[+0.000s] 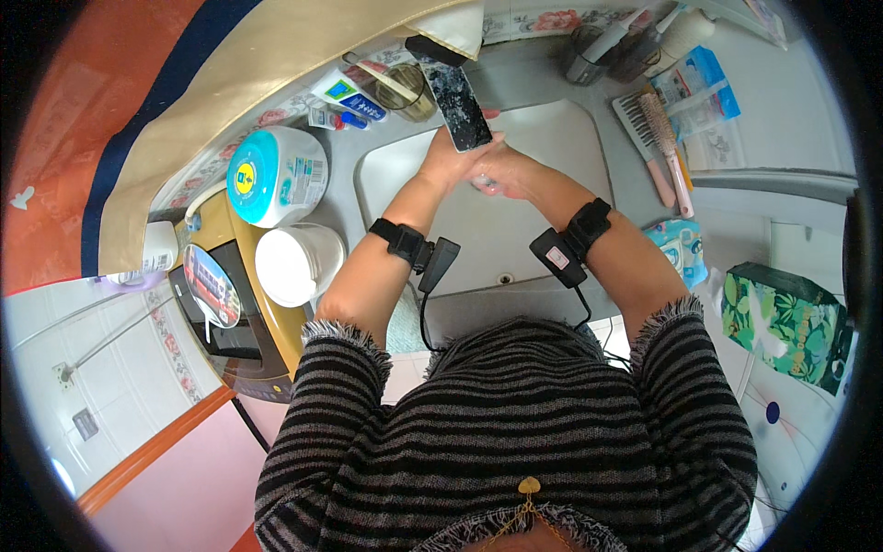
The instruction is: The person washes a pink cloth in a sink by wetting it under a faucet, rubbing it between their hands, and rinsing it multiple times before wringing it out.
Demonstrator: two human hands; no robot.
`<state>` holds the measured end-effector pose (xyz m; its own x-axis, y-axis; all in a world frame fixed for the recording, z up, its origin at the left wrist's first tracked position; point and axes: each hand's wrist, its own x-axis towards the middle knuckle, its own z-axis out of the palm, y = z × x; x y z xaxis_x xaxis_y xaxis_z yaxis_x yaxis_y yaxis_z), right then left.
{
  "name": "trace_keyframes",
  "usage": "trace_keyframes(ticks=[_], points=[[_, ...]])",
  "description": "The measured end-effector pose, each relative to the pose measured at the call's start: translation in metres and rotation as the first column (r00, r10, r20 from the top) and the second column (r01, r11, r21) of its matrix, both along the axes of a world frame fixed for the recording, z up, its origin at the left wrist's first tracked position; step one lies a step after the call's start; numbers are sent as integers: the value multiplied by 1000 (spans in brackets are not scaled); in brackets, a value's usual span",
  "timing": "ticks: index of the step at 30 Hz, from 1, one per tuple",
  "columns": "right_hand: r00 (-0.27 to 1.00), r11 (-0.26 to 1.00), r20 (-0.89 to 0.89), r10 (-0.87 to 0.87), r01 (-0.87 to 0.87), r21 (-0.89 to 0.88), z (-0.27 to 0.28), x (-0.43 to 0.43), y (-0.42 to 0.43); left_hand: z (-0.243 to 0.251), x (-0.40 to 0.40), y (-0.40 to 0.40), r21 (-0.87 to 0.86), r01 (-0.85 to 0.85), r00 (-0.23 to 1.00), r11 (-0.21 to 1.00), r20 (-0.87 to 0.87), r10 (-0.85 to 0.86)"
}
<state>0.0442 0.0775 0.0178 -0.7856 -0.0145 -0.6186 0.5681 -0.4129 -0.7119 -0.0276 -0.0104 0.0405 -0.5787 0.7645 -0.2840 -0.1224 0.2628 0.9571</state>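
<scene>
My left hand (445, 155) and my right hand (507, 169) are pressed together over the pale sink basin (538, 234). A flat, dark, glossy faucet (459, 103) with water spots reaches out above them and covers part of my left hand. The fingers overlap, and some are hidden. My right hand looks wet, with a whitish patch, perhaps lather, near its fingers. Whether anything lies between the palms cannot be seen. Each forearm wears a black strap with a small device.
Left of the basin are a white tub with a turquoise lid (276, 176), a white bucket (300, 265), toothpaste tubes (348, 95) and a cup (407, 93). On the right lie a comb (645, 141), a hairbrush (666, 141) and wipes (679, 248). Toothbrush cups (586, 58) stand behind.
</scene>
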Motion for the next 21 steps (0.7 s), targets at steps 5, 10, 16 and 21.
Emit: trace_keyframes(ticks=[5, 10, 16, 21], points=[[997, 996, 33, -77, 75, 44, 3, 0, -3, -9, -1, 7, -45, 20, 992, 999, -127, -26], [972, 929, 142, 188, -223, 294, 26, -4, -1, -29, -8, 8, -51, 1, 900, 999, -436, -23], [952, 797, 19, 305, -266, 542, 27, -4, -5, -30, -9, 12, -149, -102, 886, 984, -464, 21], [893, 646, -52, 447, -282, 709, 19, -7, -9, -41, -14, -12, -176, -255, 954, 951, 116, 277]])
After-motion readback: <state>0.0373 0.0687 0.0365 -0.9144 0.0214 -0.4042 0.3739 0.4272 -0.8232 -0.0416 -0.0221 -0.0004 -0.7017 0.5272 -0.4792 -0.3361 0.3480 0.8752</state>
